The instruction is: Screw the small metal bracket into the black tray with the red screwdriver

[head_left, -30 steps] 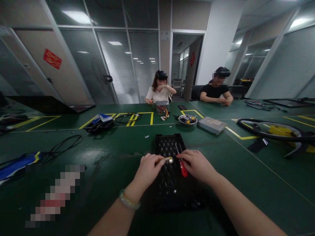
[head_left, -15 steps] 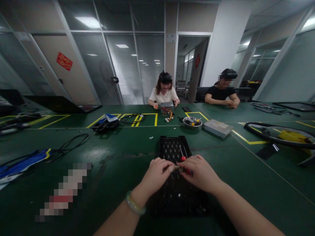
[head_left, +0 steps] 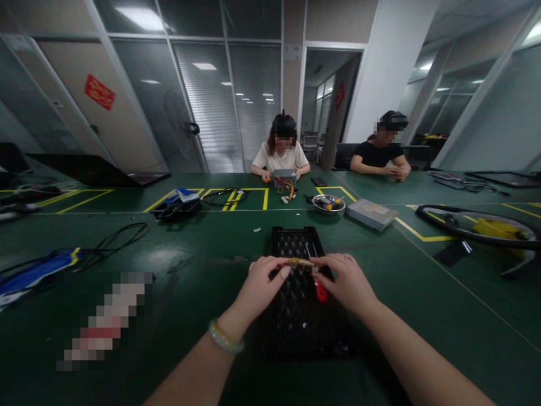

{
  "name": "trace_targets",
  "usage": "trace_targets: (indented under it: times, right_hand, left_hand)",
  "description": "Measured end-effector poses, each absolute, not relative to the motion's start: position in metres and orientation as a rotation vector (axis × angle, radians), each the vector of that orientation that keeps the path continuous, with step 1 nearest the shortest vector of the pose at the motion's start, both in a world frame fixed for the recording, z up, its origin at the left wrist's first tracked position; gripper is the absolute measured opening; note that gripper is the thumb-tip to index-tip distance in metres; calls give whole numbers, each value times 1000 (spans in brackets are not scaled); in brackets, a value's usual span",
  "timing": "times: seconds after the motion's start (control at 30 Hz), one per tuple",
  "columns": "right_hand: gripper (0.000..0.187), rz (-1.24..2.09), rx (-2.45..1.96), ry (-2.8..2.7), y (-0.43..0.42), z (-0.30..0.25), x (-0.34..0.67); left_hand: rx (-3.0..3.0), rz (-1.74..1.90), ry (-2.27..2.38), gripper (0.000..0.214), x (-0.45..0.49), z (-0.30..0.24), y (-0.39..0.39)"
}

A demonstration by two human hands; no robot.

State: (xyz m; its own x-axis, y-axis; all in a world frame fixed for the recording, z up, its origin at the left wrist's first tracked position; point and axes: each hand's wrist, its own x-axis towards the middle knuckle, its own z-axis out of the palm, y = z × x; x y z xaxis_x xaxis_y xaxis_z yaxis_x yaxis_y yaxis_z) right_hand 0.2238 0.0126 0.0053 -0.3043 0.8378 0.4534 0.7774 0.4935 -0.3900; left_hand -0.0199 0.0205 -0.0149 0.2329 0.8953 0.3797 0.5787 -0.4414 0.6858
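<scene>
My left hand (head_left: 264,282) and my right hand (head_left: 344,282) pinch opposite ends of a small flat brownish part with metallic bits (head_left: 302,264), perhaps a circuit board; its exact kind is too small to tell. Both hold it above a black tray (head_left: 313,338) with a studded far half. A screwdriver with a red handle (head_left: 321,290) lies in the tray below my right hand, its shaft pointing away. Small dark pieces in the tray's near end are hard to make out.
Beyond the tray stand a metal bowl of tools (head_left: 328,204) and a grey box (head_left: 371,214). A black ring-shaped frame (head_left: 477,225) lies at right, a blue bag (head_left: 38,276) at left. Across the table, a person (head_left: 281,149) handles a grey box with wires; another person (head_left: 382,149) sits farther right.
Both hands have lifted the small part slightly and turned it so that more of its flat length shows. The screwdriver's red handle is more exposed. The view has tilted down a little.
</scene>
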Motion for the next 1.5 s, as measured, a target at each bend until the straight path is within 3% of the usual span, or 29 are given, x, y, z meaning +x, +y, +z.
trace_targets:
  times: [0.27, 0.77, 1.5]
  right_hand:
    - [30, 241, -1292, -2173, 12, 6, 223]
    - [29, 260, -1285, -2241, 10, 8, 221]
    - [11, 386, -1286, -2192, 13, 3, 219]
  left_hand:
    - [2060, 1035, 1366, 40, -18, -12, 18]
    - [2310, 845, 1365, 26, -15, -1, 10]
    - [2397, 770, 1269, 26, -14, -7, 11]
